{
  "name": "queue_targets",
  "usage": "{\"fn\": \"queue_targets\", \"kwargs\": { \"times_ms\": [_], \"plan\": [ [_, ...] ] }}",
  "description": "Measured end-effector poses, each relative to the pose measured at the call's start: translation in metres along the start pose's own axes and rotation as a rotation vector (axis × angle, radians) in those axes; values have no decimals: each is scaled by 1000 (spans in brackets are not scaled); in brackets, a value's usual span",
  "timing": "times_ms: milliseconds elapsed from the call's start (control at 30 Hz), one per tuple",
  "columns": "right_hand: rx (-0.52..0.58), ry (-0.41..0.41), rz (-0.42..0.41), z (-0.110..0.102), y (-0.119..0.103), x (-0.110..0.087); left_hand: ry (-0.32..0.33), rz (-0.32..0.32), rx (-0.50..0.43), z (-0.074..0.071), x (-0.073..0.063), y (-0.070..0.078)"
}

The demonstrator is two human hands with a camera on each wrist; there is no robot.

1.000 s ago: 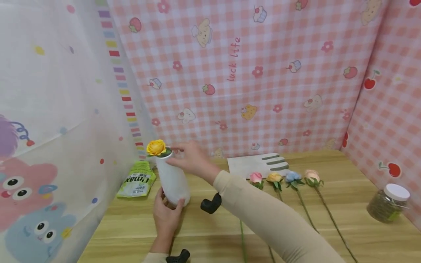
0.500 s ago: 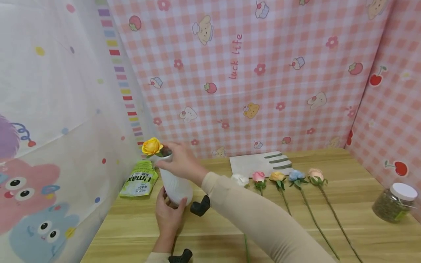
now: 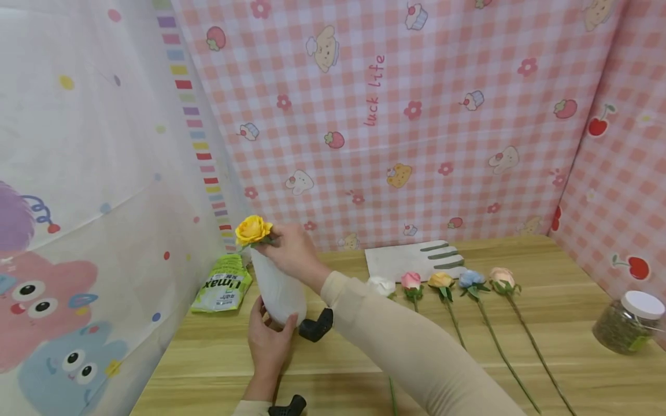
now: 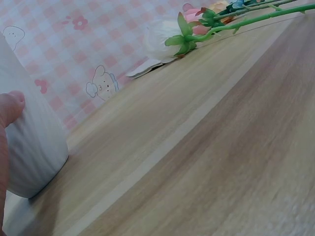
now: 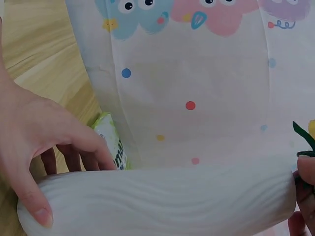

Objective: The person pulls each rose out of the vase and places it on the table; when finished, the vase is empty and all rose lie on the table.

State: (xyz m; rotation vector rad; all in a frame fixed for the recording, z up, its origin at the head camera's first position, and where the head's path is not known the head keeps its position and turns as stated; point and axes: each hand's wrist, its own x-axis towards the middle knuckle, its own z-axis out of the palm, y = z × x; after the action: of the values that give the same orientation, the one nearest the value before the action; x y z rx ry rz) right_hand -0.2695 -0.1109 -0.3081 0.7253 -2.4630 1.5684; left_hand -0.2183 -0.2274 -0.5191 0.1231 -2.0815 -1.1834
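A white vase with a wavy ribbed surface stands leaning slightly left on the wooden table. My left hand grips it low down, thumb on the near side and fingers round the other; the left wrist view catches the thumb against its wall. A yellow rose sits at the mouth, its stem hidden inside the vase. At the rim, my right hand pinches the rose just under the bloom. In the right wrist view its thumb lies against the green sepals.
A white rose, a pink rose, a yellow-orange rose, a blue rose and a peach rose lie in a row. Behind them is a white glove. A green packet lies left, a lidded jar right.
The yellow rose tipped left, then came back right over the vase's mouth. My right hand moved left to the rim and its fingers closed in under the bloom. The left hand kept its grip.
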Motion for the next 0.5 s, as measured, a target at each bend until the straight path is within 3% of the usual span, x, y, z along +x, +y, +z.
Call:
{"fn": "queue_targets", "kwargs": {
  "times_ms": [300, 500],
  "plan": [
    [4, 51, -55, -10, 10, 0, 44, 95, 21, 0, 0, 1],
    [-12, 45, -79, -15, 14, 0, 44, 98, 27, 1, 0, 0]
  ]
}}
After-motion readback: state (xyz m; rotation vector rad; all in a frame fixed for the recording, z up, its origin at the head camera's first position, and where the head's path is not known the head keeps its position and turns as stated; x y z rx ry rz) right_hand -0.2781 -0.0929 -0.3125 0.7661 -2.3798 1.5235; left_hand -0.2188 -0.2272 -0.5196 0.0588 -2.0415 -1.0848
